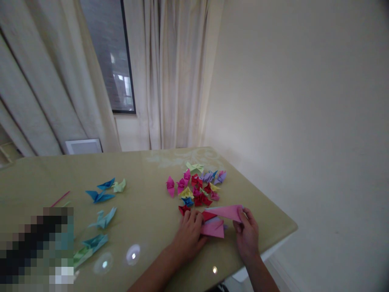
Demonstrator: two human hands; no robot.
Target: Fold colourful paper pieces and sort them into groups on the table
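Being steadied, apparently, by the left hand (pixel 191 232), whose closure cannot be told, the pink paper (pixel 215 229) is held in front of the folded-paper cluster (pixel 201 199), its flap (pixel 227 211) pinched by the right hand (pixel 248 235).

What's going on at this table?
A person is handling a partly folded sheet of pink origami paper at the edge of the table. The right hand pinches its right end, while the left hand is at its left side, grip partly hidden. Just beyond the hands sits a cluster of multicoloured origami figures. Farther left lie some blue and green origami figures, apart from both hands.
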